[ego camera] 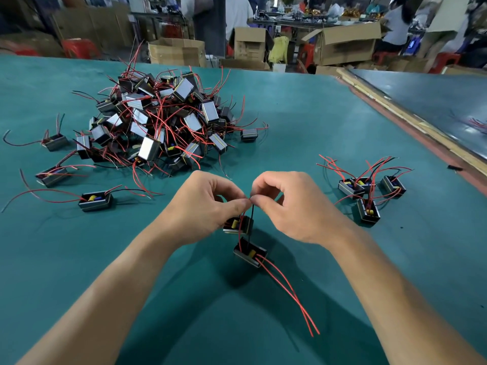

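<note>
Over the green table (pixel 303 133), my left hand (pixel 203 206) and my right hand (pixel 292 204) meet fingertip to fingertip and pinch thin wire ends between them. Under my left hand sits a small black box module (pixel 241 224) with a yellow part inside, partly hidden by the hand. A second black module (pixel 249 252) hangs just below on a black wire (pixel 252 219) and a red wire. Its two long red leads (pixel 290 293) trail down toward me.
A big heap of the same modules (pixel 160 119) with tangled red wires lies at the back left, with loose ones (pixel 96 201) around it. A small group of modules (pixel 369 191) sits at the right. Cardboard boxes (pixel 345 44) and people stand beyond the table.
</note>
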